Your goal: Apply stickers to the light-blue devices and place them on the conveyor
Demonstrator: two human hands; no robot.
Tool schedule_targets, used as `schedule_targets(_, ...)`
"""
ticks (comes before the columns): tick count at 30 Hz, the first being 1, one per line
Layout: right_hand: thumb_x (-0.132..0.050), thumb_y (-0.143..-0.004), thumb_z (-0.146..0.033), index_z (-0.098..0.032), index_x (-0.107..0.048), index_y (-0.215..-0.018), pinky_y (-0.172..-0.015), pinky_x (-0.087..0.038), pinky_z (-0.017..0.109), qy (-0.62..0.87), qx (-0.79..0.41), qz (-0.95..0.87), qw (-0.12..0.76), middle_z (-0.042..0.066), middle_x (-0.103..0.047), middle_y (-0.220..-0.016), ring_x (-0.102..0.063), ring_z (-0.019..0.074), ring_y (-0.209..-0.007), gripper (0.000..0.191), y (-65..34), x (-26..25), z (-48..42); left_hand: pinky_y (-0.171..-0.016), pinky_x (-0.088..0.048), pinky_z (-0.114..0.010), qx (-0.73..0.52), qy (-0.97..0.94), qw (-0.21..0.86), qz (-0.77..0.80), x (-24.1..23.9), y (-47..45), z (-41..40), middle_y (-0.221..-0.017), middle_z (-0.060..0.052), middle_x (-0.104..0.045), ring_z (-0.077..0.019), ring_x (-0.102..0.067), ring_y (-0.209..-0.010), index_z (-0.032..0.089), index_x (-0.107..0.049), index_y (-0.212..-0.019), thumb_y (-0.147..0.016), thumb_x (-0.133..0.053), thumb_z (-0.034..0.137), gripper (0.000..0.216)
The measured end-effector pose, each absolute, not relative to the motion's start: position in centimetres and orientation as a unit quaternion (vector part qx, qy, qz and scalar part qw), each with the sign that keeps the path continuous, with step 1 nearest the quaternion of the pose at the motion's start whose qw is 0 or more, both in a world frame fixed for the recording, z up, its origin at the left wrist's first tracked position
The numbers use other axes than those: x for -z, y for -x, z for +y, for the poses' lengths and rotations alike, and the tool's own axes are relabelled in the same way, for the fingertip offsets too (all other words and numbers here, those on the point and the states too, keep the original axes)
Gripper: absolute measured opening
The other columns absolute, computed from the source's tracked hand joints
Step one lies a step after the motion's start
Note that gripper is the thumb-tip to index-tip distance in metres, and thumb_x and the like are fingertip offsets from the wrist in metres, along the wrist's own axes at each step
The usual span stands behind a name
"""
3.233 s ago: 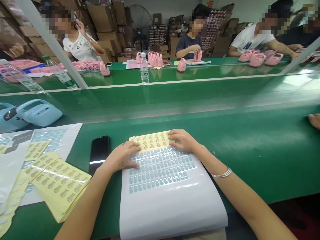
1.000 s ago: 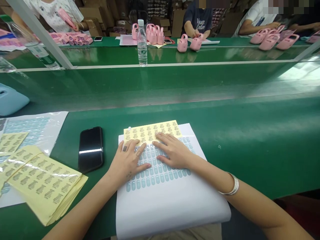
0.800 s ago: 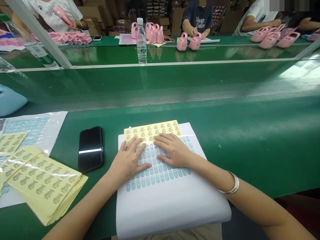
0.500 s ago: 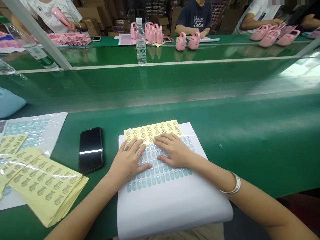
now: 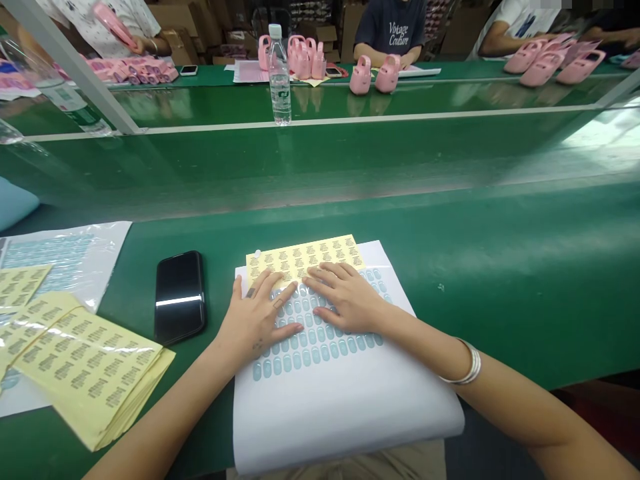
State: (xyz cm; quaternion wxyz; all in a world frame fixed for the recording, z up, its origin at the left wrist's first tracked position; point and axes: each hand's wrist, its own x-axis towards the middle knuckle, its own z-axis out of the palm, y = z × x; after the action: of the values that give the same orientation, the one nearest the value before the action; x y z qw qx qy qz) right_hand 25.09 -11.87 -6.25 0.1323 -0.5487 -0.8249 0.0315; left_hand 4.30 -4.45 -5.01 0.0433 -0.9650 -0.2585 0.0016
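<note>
Both my hands lie palm down on a white sheet (image 5: 345, 407) that carries rows of small pale-blue oval stickers (image 5: 315, 354). Its near edge curls down over the table's front. My left hand (image 5: 257, 317) has its fingers spread, the tips reaching the lower edge of a yellow label sheet (image 5: 310, 257) printed with rows of dark text. To its right, my right hand (image 5: 347, 297) rests flat with fingers stretched out, fingertips also on the yellow sheet's lower edge. Parts of the stickers are hidden under both hands.
A black phone (image 5: 180, 297) lies left of my hands. Further left are a stack of yellow label sheets (image 5: 95, 367) and a plastic-covered sheet (image 5: 113, 250). A water bottle (image 5: 280, 83) stands ahead. Across the green table (image 5: 500, 267), people sit near pink clogs (image 5: 387, 75).
My left hand's fingers have spread apart a little more, its index finger shifting right. The right hand stays almost in place. The whole view has tilted slightly.
</note>
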Motion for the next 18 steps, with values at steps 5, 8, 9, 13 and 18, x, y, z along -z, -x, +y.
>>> schedule_targets(5,-0.046,-0.086,-0.04,-0.016,-0.048,-0.125,-0.094,-0.033,0.045,0.552,-0.032,-0.821,0.142,0.01,-0.049,-0.129,-0.038,0.0296,-0.117,0.046,-25.05,6.24,-11.82,-0.093,-0.028,-0.065,0.001,0.965,0.027,-0.262,5.06,-4.29,-4.32,-0.127,-0.016,-0.047,-0.0332,-0.038,-0.122,0.024,-0.041,-0.13,-0.08,-0.037,0.063,0.064)
schedule_targets(8,-0.047,-0.085,-0.04,-0.016,-0.049,-0.124,-0.093,-0.033,0.045,0.551,-0.032,-0.821,0.148,0.01,-0.049,-0.128,-0.038,0.0296,-0.116,0.046,-25.05,6.3,-11.77,-0.094,-0.027,-0.065,0.003,0.965,0.022,-0.263,5.12,-4.37,-4.19,-0.126,-0.015,-0.047,-0.0326,-0.039,-0.121,0.024,-0.042,-0.13,-0.079,-0.038,0.063,0.064)
schedule_targets(9,-0.047,-0.085,-0.04,-0.016,-0.049,-0.124,-0.093,-0.033,0.045,0.551,-0.032,-0.82,0.15,0.01,-0.049,-0.128,-0.038,0.0295,-0.116,0.046,-25.06,6.32,-11.77,-0.094,-0.026,-0.066,0.002,0.965,0.021,-0.263,5.12,-4.39,-4.15,-0.126,-0.015,-0.047,-0.0326,-0.039,-0.121,0.024,-0.042,-0.129,-0.079,-0.039,0.063,0.064)
schedule_targets(13,-0.047,-0.085,-0.04,-0.016,-0.049,-0.123,-0.093,-0.033,0.045,0.553,-0.035,-0.819,0.151,0.01,-0.049,-0.128,-0.038,0.0295,-0.117,0.046,-25.07,6.32,-11.8,-0.094,-0.023,-0.068,0.0,0.965,0.016,-0.263,5.07,-4.42,-4.12,-0.126,-0.015,-0.047,-0.0332,-0.039,-0.12,0.025,-0.042,-0.129,-0.079,-0.039,0.063,0.063)
schedule_targets(18,-0.046,-0.085,-0.04,-0.015,-0.047,-0.126,-0.096,-0.031,0.046,0.559,-0.041,-0.816,0.14,0.01,-0.047,-0.131,-0.037,0.0298,-0.119,0.048,-25.0,6.19,-11.86,-0.094,-0.021,-0.068,-0.002,0.964,0.011,-0.265,5.04,-4.44,-4.19,-0.127,-0.015,-0.046,-0.0333,-0.038,-0.121,0.026,-0.04,-0.131,-0.08,-0.037,0.063,0.064)
